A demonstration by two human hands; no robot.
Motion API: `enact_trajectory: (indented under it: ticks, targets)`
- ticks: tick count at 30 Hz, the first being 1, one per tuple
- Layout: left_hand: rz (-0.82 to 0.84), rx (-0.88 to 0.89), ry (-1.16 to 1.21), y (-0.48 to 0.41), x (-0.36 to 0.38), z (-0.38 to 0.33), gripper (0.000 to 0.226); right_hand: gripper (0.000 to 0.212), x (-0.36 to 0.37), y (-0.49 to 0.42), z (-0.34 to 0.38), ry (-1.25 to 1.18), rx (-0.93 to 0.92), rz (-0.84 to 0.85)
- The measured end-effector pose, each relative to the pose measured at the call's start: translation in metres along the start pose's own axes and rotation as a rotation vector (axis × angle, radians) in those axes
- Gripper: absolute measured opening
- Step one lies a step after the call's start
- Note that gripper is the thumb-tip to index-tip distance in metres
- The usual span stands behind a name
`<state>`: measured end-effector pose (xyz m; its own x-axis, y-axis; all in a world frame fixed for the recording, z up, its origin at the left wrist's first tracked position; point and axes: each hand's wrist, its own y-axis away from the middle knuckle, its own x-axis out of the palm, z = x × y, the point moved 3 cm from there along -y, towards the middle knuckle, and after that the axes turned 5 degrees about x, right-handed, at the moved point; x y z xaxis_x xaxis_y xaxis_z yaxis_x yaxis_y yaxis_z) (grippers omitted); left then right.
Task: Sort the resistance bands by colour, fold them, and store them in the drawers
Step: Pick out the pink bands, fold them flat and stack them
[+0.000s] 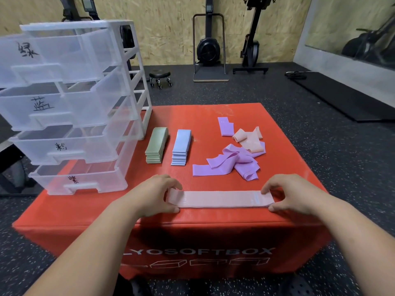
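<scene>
A pink resistance band (218, 199) lies flat and stretched out near the front edge of the red soft box (288, 167). My left hand (156, 195) pinches its left end and my right hand (292, 194) pinches its right end. Behind it stand a neat stack of folded green bands (156, 146) and a stack of folded blue bands (181, 147). To the right lies a loose heap of purple bands (230, 163) with a peach-pink band (249, 139) on top and one more purple band (225, 126) behind. A clear plastic drawer unit (70, 103) stands at the box's left, its drawers pulled out.
The drawers carry handwritten labels and look empty. Dark rubber gym floor surrounds the box. A small wheeled stool (160, 76), exercise machines (208, 50) and a black mat (346, 97) stand further back by the wooden wall.
</scene>
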<state>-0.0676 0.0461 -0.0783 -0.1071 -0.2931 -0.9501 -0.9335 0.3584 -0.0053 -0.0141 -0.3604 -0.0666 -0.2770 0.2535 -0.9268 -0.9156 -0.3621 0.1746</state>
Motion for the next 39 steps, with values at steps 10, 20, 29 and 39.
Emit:
enact_trajectory:
  ticks: [10,20,29,39]
  targets:
    - [-0.102,0.071,0.020,-0.054,0.002,-0.022,0.058,0.040,-0.018,-0.048,-0.006,-0.031,-0.034,-0.186]
    - [-0.212,0.137,0.062,-0.109,0.018,-0.035,0.050,0.051,-0.007,-0.122,-0.025,0.084,0.143,-0.135]
    - [-0.209,0.138,0.099,-0.131,0.024,-0.032,0.045,0.039,-0.024,-0.137,-0.009,0.019,0.110,-0.297]
    - [-0.275,0.113,0.156,-0.123,0.012,-0.035,0.041,0.037,-0.081,-0.095,0.029,-0.847,0.058,-0.621]
